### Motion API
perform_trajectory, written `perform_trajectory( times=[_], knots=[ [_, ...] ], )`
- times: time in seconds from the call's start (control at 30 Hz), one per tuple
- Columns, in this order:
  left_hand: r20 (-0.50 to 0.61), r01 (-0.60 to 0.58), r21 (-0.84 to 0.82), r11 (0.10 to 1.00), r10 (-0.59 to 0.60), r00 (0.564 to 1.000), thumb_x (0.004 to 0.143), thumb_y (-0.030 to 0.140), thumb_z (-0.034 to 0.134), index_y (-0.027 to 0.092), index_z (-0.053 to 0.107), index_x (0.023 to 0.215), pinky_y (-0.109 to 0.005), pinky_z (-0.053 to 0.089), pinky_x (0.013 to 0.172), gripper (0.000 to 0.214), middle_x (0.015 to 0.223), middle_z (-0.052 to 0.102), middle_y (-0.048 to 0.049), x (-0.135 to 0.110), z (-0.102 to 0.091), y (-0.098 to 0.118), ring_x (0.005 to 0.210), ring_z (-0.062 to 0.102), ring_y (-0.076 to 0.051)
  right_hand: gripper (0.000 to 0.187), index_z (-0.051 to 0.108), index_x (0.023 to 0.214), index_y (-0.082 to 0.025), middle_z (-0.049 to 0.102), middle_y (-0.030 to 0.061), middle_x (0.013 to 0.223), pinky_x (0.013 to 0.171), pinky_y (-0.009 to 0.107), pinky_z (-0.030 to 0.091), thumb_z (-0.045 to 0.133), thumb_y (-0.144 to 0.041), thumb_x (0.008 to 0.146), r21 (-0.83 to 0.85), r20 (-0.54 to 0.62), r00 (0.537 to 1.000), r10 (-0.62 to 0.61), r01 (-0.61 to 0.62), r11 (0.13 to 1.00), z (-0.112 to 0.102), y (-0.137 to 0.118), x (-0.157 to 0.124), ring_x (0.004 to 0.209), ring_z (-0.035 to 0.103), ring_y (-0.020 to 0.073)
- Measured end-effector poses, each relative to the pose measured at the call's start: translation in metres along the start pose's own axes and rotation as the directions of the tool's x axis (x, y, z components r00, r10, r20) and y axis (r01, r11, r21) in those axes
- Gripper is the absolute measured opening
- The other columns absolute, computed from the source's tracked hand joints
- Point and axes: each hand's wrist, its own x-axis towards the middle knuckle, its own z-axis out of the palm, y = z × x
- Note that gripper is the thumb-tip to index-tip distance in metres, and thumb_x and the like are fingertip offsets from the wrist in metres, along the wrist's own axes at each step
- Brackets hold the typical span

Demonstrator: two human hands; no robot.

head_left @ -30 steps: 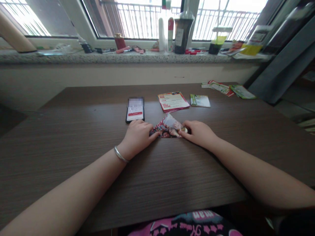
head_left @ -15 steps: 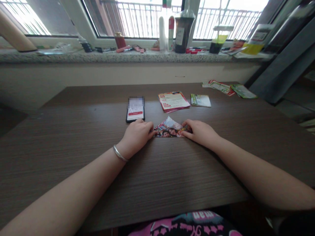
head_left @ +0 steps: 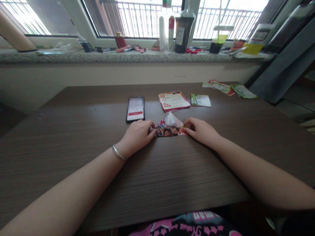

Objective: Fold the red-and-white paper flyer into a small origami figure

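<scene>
Hands [head_left: 139, 135] [head_left: 202, 130] hide both side corners of the folded paper [head_left: 170, 126], and the phone [head_left: 135, 109] is partly blurred.

Brown wood-grain table [head_left: 73, 137] stands before a pale wall [head_left: 98, 73], topped by a speckled stone sill [head_left: 98, 58]. White-framed windows [head_left: 73, 19] admit bright daylight; metal railing [head_left: 142, 19] visible outside. Grey cloth [head_left: 278, 68] hangs at right, where lighting is dim.

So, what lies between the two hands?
A triangular picture-printed paper lies between the left hand and right hand, one corner at each, in the head view.

Paper triangle [head_left: 170, 127] nearer the card stack [head_left: 173, 101]
</scene>
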Motion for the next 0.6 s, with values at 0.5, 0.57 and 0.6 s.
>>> perform_trajectory(
  times=[0.5,0.57,0.6],
  knots=[
    [-0.12,-0.091,-0.254,0.963,0.062,0.991,0.091,0.019,0.046,0.017,0.063,0.098,-0.033,0.048,0.078,0.018,0.093,0.067,-0.0058,-0.0017,0.0053,-0.0066,0.088,0.06,-0.02,0.006,0.062,0.082,-0.02,0.066,0.0023,0.079,0.063,0.027,0.044,0.059,-0.024,0.081,0.127,-0.182,0.978,-0.101,0.125,0.984,-0.0011,0.0052,0.0002,0.069,0.058,0.0154],
    [-0.134,-0.125,-0.25,0.96,0.093,0.987,0.091,0.017,0.045,0.018,0.063,0.102,-0.033,0.049,0.081,0.022,0.096,0.068,-0.006,-0.0018,0.0057,-0.0077,0.089,0.061,-0.02,0.006,0.064,0.083,-0.02,0.067,0.0031,0.083,0.067,0.028,0.045,0.059,-0.022,0.081,0.077,-0.186,0.969,-0.165,0.181,0.98,-0.0018,0.0071,0.0006,0.075,0.059,0.017],
    [-0.136,-0.141,-0.241,0.96,0.111,0.985,0.092,0.016,0.043,0.017,0.064,0.103,-0.033,0.049,0.081,0.023,0.096,0.068,-0.0065,-0.0017,0.0056,-0.0079,0.089,0.061,-0.02,0.006,0.064,0.084,-0.021,0.068,0.0034,0.084,0.07,0.029,0.045,0.058,-0.021,0.082,0.052,-0.18,0.962,-0.204,0.216,0.975,-0.0022,0.0081,0.0007,0.079,0.06,0.0177]
  ],
)
